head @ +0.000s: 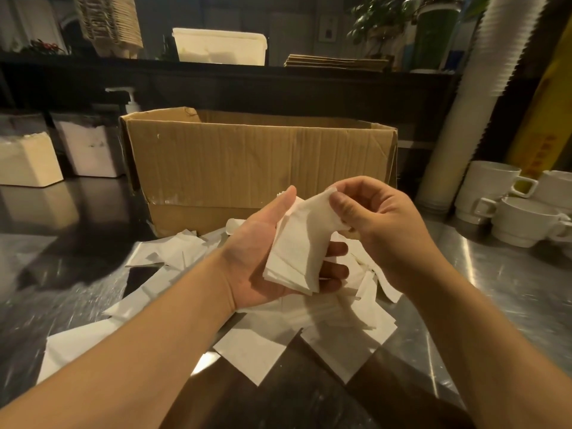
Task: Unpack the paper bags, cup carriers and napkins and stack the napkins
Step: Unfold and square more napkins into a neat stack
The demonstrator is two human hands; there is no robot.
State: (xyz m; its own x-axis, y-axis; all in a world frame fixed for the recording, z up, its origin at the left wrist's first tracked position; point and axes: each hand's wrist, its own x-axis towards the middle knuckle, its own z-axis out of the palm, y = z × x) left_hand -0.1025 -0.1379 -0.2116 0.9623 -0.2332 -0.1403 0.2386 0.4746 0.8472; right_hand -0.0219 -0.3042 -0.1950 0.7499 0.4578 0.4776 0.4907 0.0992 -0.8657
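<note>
- The left hand (266, 258) is turned palm up, with the thumb pointing away from the person and the fingers curled under a small stack of napkins (294, 258) that lies across the palm.
- The right hand (380, 224) comes from the right side, with the wrist bent and the back of the hand toward the camera; its thumb and fingers pinch the top napkin (315, 209) at the upper end and lift this end off the stack.
- Both forearms reach forward over the steel counter (510, 289), and the two hands meet in the middle above it.
- Under the hands many loose napkins (325, 329) lie scattered on the counter, some over the others.
- Just behind the hands stands an open cardboard box (257, 162); what is inside I cannot see.
- To the right of the right hand there are white cups (513, 218) with handles, and behind them a tall leaning stack of paper cups (470, 97).
- Far to the left of the left hand stand two white containers (58, 156), and a pump bottle (131, 100) is behind the box corner.
- On the dark shelf beyond the box I see a white tub (219, 46) and flat brown paper bags (337, 61).
</note>
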